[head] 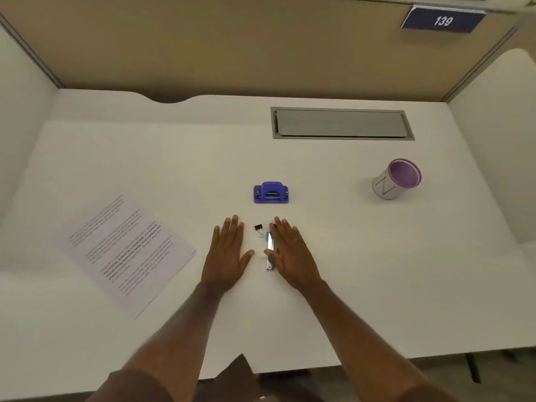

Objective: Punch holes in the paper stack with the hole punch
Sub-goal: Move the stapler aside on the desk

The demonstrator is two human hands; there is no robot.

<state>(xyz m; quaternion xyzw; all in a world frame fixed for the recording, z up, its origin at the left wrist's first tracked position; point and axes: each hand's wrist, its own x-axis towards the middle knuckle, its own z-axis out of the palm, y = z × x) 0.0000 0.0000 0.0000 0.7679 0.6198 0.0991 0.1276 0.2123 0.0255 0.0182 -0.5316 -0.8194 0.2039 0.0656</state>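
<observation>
Head camera is showing a white desk (319, 300) where the task is not yet begun. The printed paper stack (127, 250) is lying flat and turned at an angle, at about nine o'clock from the hands. The purple hole punch (271, 193) is standing at twelve o'clock, just beyond the fingertips. The paper is probably light and floppy, so it is best taken by one edge with both hands; the punch looks rigid and heavier, good to press from the top lever. The left hand (227, 256) and right hand (291, 256) are lying flat, palms down, fingers spread, holding nothing. Between them are lying a small binder clip (259, 229) and a metal stapler (269, 252), which the right thumb is nearly touching.
</observation>
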